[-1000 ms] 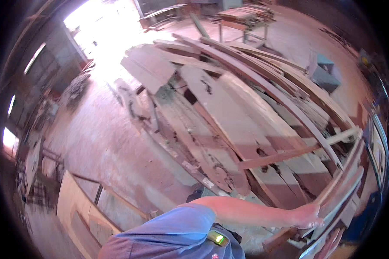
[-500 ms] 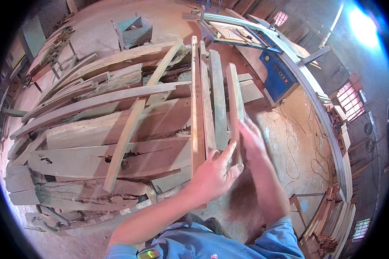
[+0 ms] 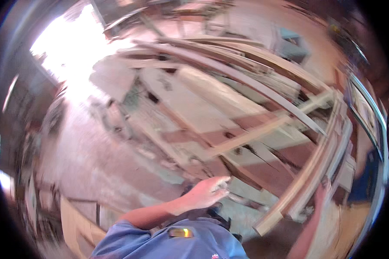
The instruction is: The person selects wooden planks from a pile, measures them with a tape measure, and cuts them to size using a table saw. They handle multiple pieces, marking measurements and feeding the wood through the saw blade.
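Note:
My left hand (image 3: 209,192) is raised in front of my body, its fingers loosely bent with gaps between them and nothing visible in them. Off to the right, my right hand (image 3: 323,190) reaches to the outer side of several long wooden strips (image 3: 307,177) lying side by side. Its fingers are smeared and partly hidden against the wood, so their grip does not show. The strips lie across the right end of a broad stack of rough sawn boards (image 3: 203,103). A pale narrow batten (image 3: 268,127) crosses the boards at a slant.
A blue machine cabinet (image 3: 364,179) stands past the strips at the right, beside a long metal-edged bench (image 3: 378,116). A grey-green wheelbarrow-like bin (image 3: 291,47) is on the floor behind the stack. Bright light comes through an opening (image 3: 69,47) at the far left.
My view has swung left, blurring the picture. My left hand has come away from the strips toward my body. My right hand stays by the strips, now at the right edge of view.

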Available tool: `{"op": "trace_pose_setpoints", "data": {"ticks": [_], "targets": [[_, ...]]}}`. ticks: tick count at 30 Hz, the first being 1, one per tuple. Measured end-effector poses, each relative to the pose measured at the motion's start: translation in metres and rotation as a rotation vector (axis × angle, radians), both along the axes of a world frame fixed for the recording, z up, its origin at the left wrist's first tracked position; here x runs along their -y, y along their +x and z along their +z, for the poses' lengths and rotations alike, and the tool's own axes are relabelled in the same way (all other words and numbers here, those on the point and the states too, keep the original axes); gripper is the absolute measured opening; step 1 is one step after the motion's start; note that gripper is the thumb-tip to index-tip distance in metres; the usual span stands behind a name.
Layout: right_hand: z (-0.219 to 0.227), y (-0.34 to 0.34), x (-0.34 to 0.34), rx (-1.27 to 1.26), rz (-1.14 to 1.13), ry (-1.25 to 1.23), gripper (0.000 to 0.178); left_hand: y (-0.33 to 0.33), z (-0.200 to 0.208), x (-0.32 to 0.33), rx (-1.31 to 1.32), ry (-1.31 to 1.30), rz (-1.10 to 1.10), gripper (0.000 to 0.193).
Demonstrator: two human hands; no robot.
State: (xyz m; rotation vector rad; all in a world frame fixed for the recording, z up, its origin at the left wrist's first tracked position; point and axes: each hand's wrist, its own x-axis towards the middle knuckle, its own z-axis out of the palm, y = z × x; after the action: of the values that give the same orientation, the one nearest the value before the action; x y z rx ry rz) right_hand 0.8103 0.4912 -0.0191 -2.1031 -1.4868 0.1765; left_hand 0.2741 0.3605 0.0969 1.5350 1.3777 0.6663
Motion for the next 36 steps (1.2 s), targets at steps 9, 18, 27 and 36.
{"op": "trace_pose_setpoints", "data": {"ticks": [9,18,27,36], "targets": [[0.037,0.057,0.002,-0.302,0.012,-0.031,0.059,-0.090,-0.033,0.072,0.115,-0.140,0.447,0.048],[0.157,-0.119,-0.006,-0.323,0.137,0.056,0.054,-0.168,-0.052,0.063,0.116,-0.114,0.349,0.049],[0.159,-0.462,0.021,-0.444,0.345,-0.151,0.050,-0.339,-0.062,0.064,0.167,-0.192,0.357,0.052],[0.082,-0.743,-0.012,-0.712,0.679,-0.468,0.053,-0.506,-0.083,0.115,0.168,-0.156,0.725,0.048]]}}
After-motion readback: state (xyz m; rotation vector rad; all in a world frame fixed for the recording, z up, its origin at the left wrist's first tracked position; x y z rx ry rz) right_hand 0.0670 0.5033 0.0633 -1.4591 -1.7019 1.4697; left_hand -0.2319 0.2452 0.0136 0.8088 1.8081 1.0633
